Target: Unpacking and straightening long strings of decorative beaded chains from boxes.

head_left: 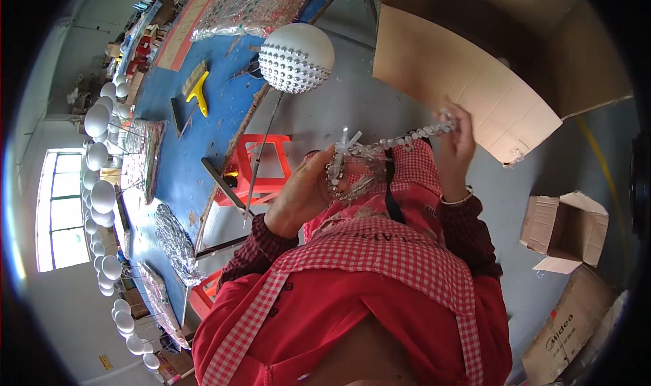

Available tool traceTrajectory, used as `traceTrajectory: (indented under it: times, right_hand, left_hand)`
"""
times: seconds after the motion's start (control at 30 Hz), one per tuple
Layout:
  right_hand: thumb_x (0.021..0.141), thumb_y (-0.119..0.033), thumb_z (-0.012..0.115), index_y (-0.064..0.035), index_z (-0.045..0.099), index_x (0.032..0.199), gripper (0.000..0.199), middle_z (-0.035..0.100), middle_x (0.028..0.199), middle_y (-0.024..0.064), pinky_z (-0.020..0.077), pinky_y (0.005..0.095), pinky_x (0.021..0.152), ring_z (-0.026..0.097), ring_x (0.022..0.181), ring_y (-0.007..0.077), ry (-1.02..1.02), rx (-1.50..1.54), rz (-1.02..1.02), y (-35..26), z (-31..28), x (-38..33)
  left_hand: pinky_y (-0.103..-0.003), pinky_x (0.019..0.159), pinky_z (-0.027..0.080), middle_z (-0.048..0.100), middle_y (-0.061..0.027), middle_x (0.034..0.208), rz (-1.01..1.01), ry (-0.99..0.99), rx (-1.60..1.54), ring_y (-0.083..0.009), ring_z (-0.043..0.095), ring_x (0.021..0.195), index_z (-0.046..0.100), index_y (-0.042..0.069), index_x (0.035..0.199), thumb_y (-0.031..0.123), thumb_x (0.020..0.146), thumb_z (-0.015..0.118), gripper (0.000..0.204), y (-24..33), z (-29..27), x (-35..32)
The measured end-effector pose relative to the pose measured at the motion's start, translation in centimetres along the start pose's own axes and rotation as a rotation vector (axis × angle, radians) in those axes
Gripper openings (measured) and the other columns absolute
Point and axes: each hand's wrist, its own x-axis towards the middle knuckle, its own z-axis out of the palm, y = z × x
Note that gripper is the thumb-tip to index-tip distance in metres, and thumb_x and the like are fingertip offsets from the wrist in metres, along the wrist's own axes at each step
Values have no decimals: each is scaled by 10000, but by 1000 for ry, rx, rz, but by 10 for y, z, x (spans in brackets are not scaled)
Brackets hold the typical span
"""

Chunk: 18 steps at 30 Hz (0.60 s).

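In front of my red checked apron, a strand of clear, shiny beads [400,142] stretches between my two hands. My left hand [304,188] is closed on its left part, where a loop of beads hangs down and a clear ribbon-like piece sticks up. Off to the right, my right hand [458,142] pinches the other end of the strand, raised a little higher. Beyond my left hand, a white ball [298,43] on a thin rod stands by the table edge, its lower half covered with rows of silver studs.
A blue worktable [220,81] runs along the left, with a yellow-handled brush [198,91] and plastic-wrapped bundles on it. Several white balls on rods [103,196] line its far side. A red stool [274,159] stands beneath. Open cardboard boxes [468,81] are at the right.
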Motion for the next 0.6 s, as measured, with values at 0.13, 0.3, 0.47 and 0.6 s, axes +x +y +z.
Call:
traceTrajectory:
  times: [0.13, 0.3, 0.47, 0.6]
  right_hand:
    - [855, -4, 446, 35, 432, 1120, 268, 459, 1217, 131, 430, 252, 810, 535, 993, 179, 89, -29, -199, -15, -21, 10]
    - [806, 46, 470, 49, 485, 1051, 245, 506, 1179, 170, 433, 257, 811, 515, 1053, 220, 138, -410, -206, -18, -67, -15]
    - [804, 3, 499, 8, 543, 914, 119, 591, 944, 88, 449, 246, 661, 557, 797, 135, -76, -587, 180, -6, -93, -71]
    - [790, -81, 554, -10, 571, 906, 138, 568, 732, 23, 421, 231, 568, 523, 638, 90, -459, -178, 635, 26, -100, -115]
  left_hand:
    - [-286, 643, 463, 623, -115, 924, -53, 1, -5, -141, 548, 649, 481, 55, 1113, 299, 904, 411, 329, -6, -12, 5]
    - [-282, 661, 462, 626, -85, 918, -60, 99, -140, -126, 549, 656, 465, 48, 1150, 313, 905, 403, 366, -6, 2, 6]
    - [-271, 688, 459, 603, -68, 957, -48, -279, -277, -122, 549, 755, 438, 35, 1179, 408, 907, 351, 469, -11, -16, 18]
    - [-264, 689, 453, 597, -64, 969, -91, -403, -338, -125, 553, 776, 408, 41, 1214, 479, 898, 296, 552, -17, -4, 20]
